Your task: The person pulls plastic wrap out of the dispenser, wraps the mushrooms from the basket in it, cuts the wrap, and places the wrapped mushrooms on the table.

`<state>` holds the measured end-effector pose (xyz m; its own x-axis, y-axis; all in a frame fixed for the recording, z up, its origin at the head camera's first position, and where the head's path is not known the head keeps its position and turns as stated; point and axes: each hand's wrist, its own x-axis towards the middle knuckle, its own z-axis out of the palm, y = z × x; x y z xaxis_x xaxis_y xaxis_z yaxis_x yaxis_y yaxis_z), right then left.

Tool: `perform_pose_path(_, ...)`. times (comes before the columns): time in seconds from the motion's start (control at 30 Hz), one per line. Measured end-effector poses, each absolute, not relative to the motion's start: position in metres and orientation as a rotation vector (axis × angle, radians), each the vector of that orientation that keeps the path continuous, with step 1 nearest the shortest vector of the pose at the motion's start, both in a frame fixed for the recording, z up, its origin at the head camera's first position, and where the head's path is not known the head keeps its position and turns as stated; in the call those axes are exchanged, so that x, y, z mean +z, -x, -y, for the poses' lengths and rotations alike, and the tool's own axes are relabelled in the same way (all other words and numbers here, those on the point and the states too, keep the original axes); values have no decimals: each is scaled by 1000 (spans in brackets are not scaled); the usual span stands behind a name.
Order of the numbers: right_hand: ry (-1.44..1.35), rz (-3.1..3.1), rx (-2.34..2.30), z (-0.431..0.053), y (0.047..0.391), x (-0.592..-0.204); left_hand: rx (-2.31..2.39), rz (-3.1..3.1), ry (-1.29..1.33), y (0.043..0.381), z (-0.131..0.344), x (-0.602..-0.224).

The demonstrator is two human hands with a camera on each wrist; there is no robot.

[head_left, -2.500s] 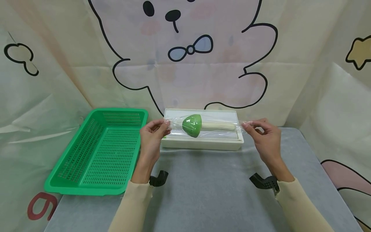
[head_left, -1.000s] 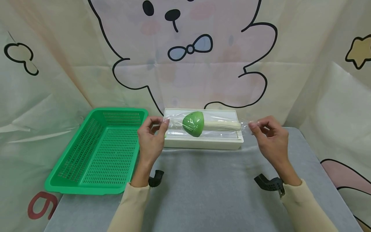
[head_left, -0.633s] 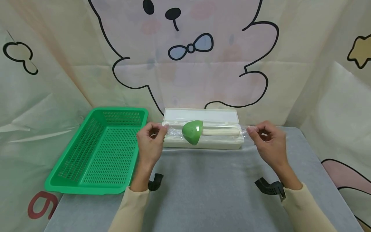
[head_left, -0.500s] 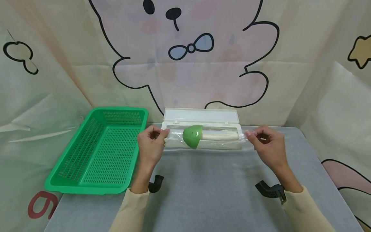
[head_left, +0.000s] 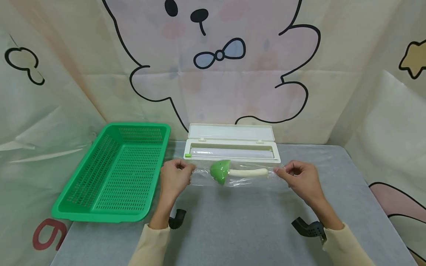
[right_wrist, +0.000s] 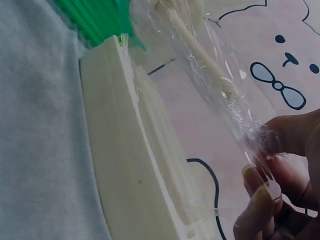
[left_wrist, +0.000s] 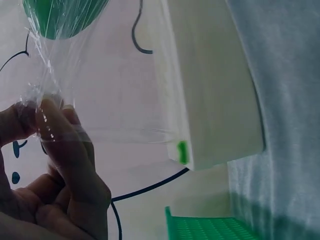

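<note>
A mushroom-shaped piece with a domed green cap (head_left: 220, 171) and long pale stem (head_left: 249, 173) lies wrapped in clear cling film (head_left: 203, 177). My left hand (head_left: 174, 177) pinches the film's left end beside the cap. At the stem end, my right hand (head_left: 301, 181) pinches the other side between thumb and fingers. The film is bunched at the fingertips in both wrist views. Just behind stands a white cling film dispenser (head_left: 232, 160), its lid (head_left: 231, 132) raised, a film roll (head_left: 231, 152) inside and a green slider (head_left: 188, 155) at its left end.
A green perforated plastic basket (head_left: 116, 218) stands left of the left hand, close to the forearm. Grey cloth (head_left: 239, 229) covers the table. A cartoon-printed curtain (head_left: 233, 96) hangs right behind the dispenser.
Both hands have brought the wrapped mushroom-shaped piece from over the dispenser toward me and lower, in front of it. The dispenser's opening and roll now show uncovered.
</note>
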<state>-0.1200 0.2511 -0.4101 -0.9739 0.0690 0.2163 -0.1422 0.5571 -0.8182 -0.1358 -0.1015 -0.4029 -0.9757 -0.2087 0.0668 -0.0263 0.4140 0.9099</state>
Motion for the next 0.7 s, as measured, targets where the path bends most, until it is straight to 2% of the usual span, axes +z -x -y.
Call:
perform_pose_path(0.5, 127, 2738, 1374, -247, 123, -458, -1520, 2772, -363, 140, 102, -451)
perform_pose_path(0.7, 285, 2796, 1317, -244, 130, -473, -1558, 2751, -438, 146, 102, -468)
